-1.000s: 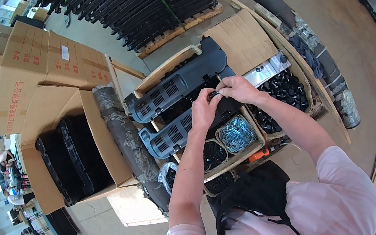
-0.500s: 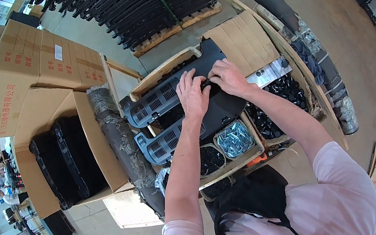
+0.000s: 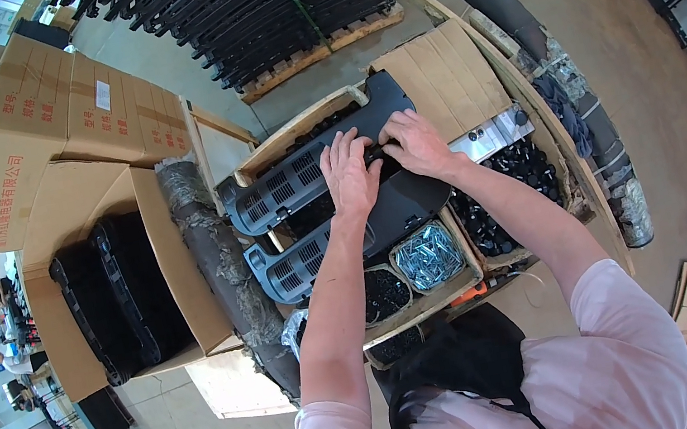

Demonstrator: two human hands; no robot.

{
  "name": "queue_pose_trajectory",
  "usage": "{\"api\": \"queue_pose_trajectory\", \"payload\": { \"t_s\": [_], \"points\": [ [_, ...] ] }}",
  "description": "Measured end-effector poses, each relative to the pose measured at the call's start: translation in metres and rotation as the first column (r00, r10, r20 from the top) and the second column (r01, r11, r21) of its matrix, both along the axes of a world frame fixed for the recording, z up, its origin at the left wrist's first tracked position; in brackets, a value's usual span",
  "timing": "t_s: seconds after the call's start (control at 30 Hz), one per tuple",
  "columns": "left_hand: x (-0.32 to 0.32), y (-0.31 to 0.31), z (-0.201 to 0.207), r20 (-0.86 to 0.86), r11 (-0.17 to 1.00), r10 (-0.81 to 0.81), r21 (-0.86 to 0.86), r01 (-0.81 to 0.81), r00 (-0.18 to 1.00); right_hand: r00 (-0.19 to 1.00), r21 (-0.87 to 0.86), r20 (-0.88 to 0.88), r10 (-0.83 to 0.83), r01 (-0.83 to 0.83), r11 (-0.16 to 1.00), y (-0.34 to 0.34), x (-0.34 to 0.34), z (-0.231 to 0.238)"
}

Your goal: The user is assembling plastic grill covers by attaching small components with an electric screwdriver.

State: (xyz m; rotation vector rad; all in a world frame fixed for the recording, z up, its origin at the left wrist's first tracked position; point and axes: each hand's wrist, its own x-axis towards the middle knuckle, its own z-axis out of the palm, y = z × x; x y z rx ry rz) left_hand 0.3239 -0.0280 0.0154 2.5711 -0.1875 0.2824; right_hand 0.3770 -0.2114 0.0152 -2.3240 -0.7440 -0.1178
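Both hands meet, fingertips almost together, at the near edge of a dark grey vented panel [image 3: 283,186].
Nearest, a tub of small black parts [image 3: 387,292] stands just left of a tub of silver screws [image 3: 430,256]; black caps [image 3: 514,189] lie heaped to the right. Beyond the tubs sits a second vented panel [image 3: 306,262]. On the far panel, the left hand [image 3: 348,172] lies with fingers slightly spread and thumb bent inward; the right hand [image 3: 416,145] curls beside it. Whether either pinches a small part cannot be told. Farther right lies a cardboard sheet [image 3: 440,83]; farthest stands a stack of black bars [image 3: 270,7].
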Motion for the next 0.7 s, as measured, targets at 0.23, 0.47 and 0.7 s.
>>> {"api": "queue_pose_trajectory", "payload": {
  "t_s": [0.23,0.47,0.7],
  "points": [
    [0.005,0.021,0.021,-0.105,0.992,-0.062,0.100,0.073,0.993,0.999,-0.057,0.030,0.043,-0.041,0.998,-0.009,-0.005,0.004],
    [0.014,0.084,0.031,-0.309,0.943,0.047,0.328,0.060,0.950,0.860,0.025,-0.300,-0.413,0.439,0.898,-0.053,-0.049,0.007],
    [0.008,0.094,0.027,-0.364,0.957,0.051,0.283,0.059,0.930,0.550,0.205,-0.819,-0.165,0.548,0.811,-0.060,-0.096,-0.008]
  ]
}}
